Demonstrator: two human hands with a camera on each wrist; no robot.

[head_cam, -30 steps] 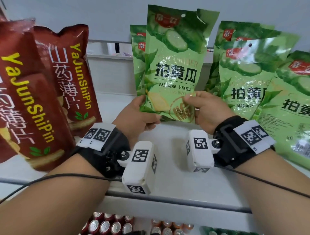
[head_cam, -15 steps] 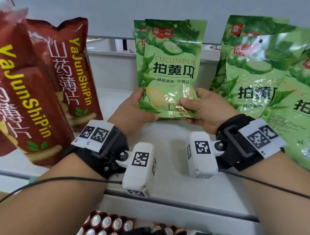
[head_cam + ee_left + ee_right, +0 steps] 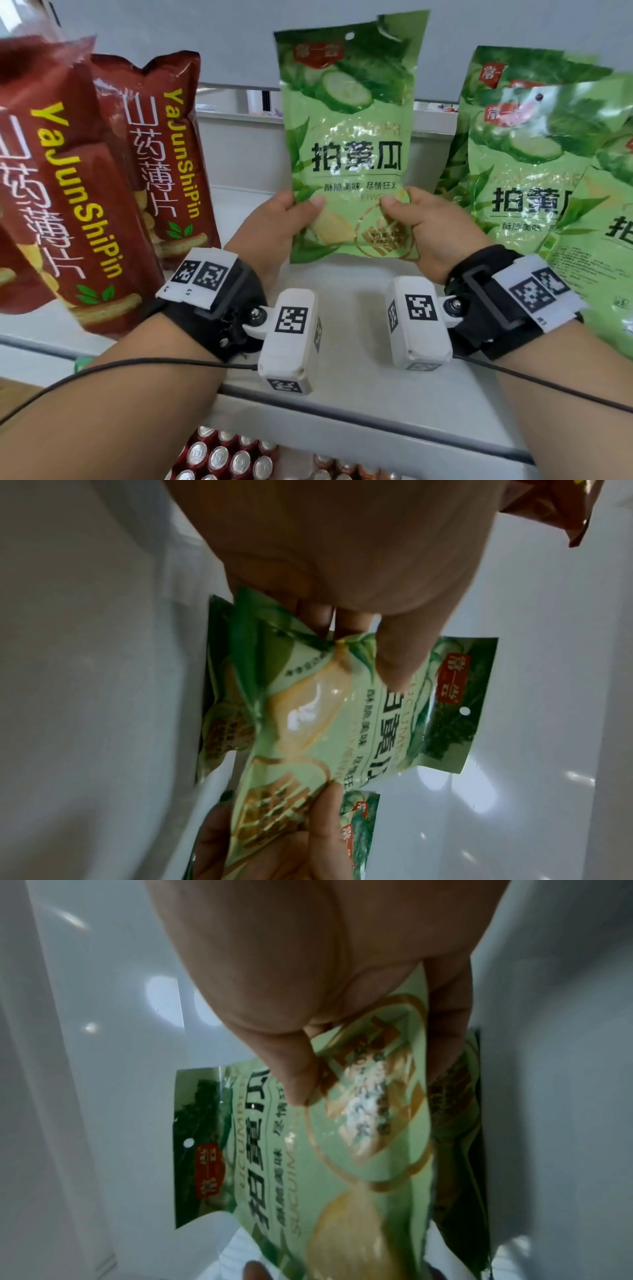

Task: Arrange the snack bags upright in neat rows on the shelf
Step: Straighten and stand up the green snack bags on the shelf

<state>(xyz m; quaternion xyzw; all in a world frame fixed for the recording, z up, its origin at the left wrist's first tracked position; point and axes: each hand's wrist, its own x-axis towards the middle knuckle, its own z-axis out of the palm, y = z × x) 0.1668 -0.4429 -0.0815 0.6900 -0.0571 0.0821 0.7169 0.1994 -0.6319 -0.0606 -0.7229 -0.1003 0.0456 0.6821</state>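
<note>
I hold a green cucumber snack bag [image 3: 349, 137] upright above the white shelf [image 3: 359, 342], its front toward me. My left hand [image 3: 294, 212] pinches its lower left edge and my right hand [image 3: 407, 212] pinches its lower right edge, thumbs on the front. The left wrist view shows the bag [image 3: 342, 710] under my left thumb [image 3: 394, 656], and my right hand [image 3: 274, 845] at the bottom. The right wrist view shows the bag [image 3: 308, 1150] between my right thumb [image 3: 298, 1074] and fingers. A second green bag [image 3: 212, 669] stands right behind it.
Red YaJunShiPin bags [image 3: 85, 205] lean in a row on the shelf at the left. More green cucumber bags [image 3: 534, 154] stand overlapping at the right. Drink cans [image 3: 233, 459] fill the level below the shelf's front edge.
The held green bag has risen and come nearer to me since half a second ago. It now hides the bag behind it in the head view. Both hands keep their hold.
</note>
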